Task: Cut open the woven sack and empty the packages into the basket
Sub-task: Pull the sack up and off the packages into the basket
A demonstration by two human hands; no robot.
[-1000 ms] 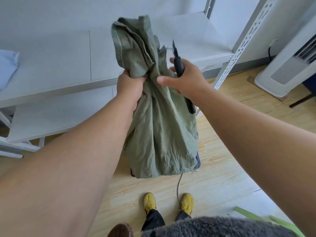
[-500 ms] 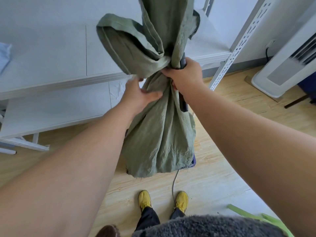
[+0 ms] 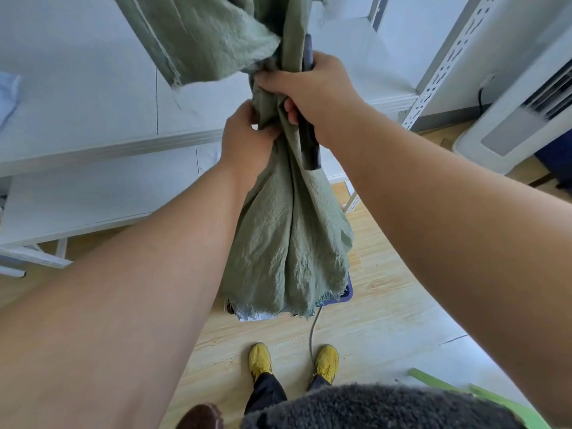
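Sack point(image 3: 288, 236) gripped by left hand point(image 3: 244, 140) and right hand point(image 3: 312, 88), knife point(image 3: 309, 140) too; could spill packages point(image 3: 257, 314) past basket point(image 3: 346, 292) at 6 o'clock.

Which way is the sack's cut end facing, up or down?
Down. The sack hangs from both hands with its frayed open edge at the bottom, over the basket.

Sack point(image 3: 288, 243) hangs over basket point(image 3: 348, 294) on floor; shelving point(image 3: 93, 88) behind; shoes point(image 3: 260, 359) before basket.
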